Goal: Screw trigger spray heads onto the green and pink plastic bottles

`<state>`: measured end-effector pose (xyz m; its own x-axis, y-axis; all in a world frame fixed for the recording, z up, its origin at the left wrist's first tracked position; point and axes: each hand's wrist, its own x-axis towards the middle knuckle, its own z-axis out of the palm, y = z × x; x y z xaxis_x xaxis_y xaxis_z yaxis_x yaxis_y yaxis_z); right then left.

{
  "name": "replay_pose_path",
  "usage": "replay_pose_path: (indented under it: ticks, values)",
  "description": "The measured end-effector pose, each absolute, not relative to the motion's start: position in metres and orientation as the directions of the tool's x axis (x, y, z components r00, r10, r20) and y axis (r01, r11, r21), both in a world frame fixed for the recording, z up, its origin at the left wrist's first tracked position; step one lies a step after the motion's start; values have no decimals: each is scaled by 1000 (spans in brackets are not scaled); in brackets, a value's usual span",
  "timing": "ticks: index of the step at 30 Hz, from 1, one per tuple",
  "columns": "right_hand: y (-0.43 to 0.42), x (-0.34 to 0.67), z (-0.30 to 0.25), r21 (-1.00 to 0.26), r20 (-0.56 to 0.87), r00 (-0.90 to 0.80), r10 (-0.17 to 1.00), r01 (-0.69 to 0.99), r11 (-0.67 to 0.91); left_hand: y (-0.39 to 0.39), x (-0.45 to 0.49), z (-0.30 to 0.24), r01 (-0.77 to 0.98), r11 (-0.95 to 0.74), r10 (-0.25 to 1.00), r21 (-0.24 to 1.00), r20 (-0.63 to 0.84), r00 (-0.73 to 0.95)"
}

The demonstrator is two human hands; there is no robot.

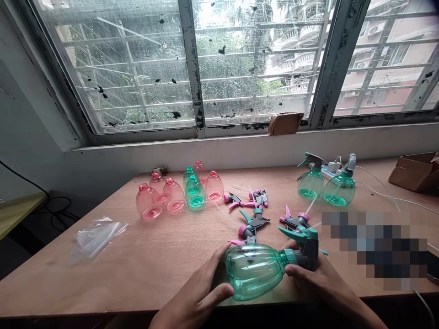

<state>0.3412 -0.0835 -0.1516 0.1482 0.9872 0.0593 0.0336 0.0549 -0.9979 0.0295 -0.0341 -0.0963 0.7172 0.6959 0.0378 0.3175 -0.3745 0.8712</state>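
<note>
A green transparent spray bottle (pixel 254 273) lies sideways in my two hands above the table's front edge. My left hand (pixel 200 289) cups its base, thumb below and fingers behind. My right hand (pixel 317 276) grips the neck end, under the dark grey trigger sprayer (pixel 308 253) with its teal lever. Part of the right fingers is hidden behind the bottle. Just beyond lie several loose trigger sprayers (pixel 256 222) in pink, teal and grey. Farther left stand several open pink bottles (pixel 149 203) and two green ones (pixel 195 194).
Two green bottles with sprayers fitted (pixel 310 183) stand at the back right, by a white power strip (pixel 328 172) and cables. A cardboard box (pixel 414 173) sits at the far right. Clear plastic bags (pixel 99 235) lie on the left of the wooden table (pixel 154 260). A pixelated patch hides the right side.
</note>
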Motion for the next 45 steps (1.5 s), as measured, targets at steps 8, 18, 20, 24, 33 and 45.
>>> replay_pose_path:
  ticks: [8, 18, 20, 24, 33, 45]
  values:
    - [-82, 340, -157, -997, 65, 134, 989, -23, 69, -35, 33, -94, 355, -332, 722, 874, -7, 692]
    - [-83, 341, -156, -995, 88, 166, 982, 53, 81, -35, 30, -104, 414, -376, 745, 829, 6, 667]
    - [-83, 341, -156, -992, 107, 177, 978, 80, 94, -35, 28, -100, 363, -373, 724, 854, 24, 689]
    - [-83, 342, -155, -989, 112, 194, 975, 121, 89, -35, 29, -98, 302, -354, 710, 885, 44, 703]
    - [-84, 342, -155, -991, 108, 194, 975, 94, 91, -39, 33, -101, 435, -348, 771, 830, -10, 637]
    - [-83, 344, -158, -995, 81, 155, 985, 64, 72, -39, 35, -102, 472, -340, 773, 814, -44, 632]
